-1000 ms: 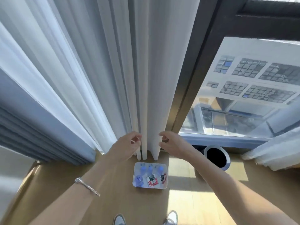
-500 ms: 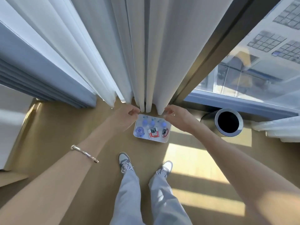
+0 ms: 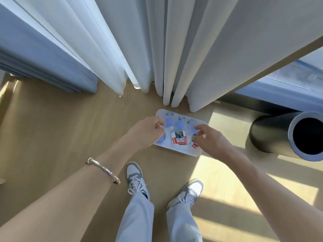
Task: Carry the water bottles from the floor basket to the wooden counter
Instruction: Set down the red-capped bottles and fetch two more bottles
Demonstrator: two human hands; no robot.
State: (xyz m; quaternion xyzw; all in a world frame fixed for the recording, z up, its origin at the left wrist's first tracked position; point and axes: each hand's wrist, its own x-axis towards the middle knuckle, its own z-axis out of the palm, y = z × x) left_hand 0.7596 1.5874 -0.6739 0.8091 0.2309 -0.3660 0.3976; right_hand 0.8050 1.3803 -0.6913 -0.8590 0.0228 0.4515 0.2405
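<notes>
Left hand (image 3: 146, 132) and right hand (image 3: 210, 141) hover over blue-capped water bottles (image 3: 179, 125) in a white floor basket (image 3: 182, 151), fingers loosely curled, gripping nothing.

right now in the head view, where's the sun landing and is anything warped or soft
Head view: sun bars cross the floor lower right; the wide lens splays the curtains and black bin; the bottles in the basket look soft.
</notes>
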